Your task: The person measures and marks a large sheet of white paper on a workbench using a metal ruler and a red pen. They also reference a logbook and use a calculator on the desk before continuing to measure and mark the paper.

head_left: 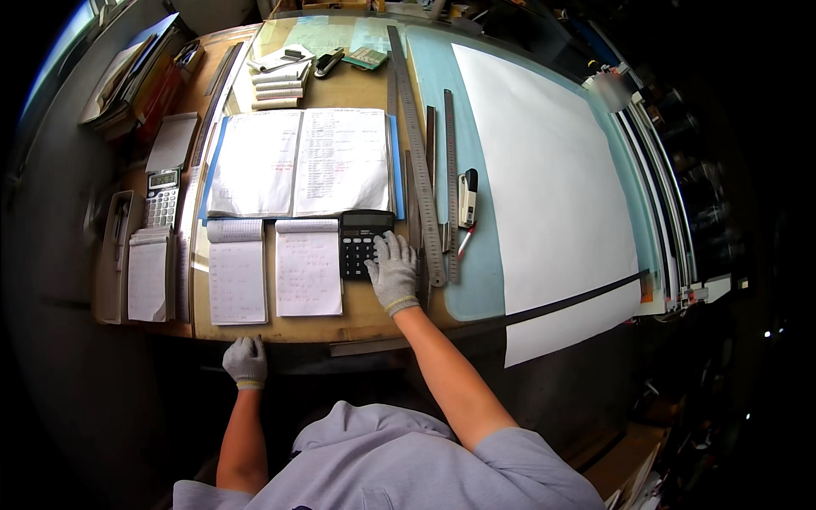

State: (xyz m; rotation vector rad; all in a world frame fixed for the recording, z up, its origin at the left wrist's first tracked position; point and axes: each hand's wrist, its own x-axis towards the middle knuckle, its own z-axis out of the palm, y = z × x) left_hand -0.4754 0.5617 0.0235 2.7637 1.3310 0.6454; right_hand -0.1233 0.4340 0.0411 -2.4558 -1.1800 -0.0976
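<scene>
My right hand [393, 270], in a grey knit glove, rests over the right side of a black desktop calculator [364, 224]. Its fingers are apart on the keys, with nothing held. At the table's front edge is my left hand [246, 361], gloved the same way and closed, fingers curled under; whatever may be inside is hidden. Left of the calculator lies a notepad with reddish handwriting [308, 270], and beside it a second written notepad [237, 276]. Behind them a blue folder [398, 161] lies spread with printed sheets [340, 161] on it.
Long steel rulers [416, 153] lie right of the folder, with a stapler [467, 200] and a red-and-white pen [466, 241]. A large white sheet [552, 187] covers the right side, crossed by a dark strip [578, 297]. A silver calculator [161, 202] and file stack [136, 76] stand left.
</scene>
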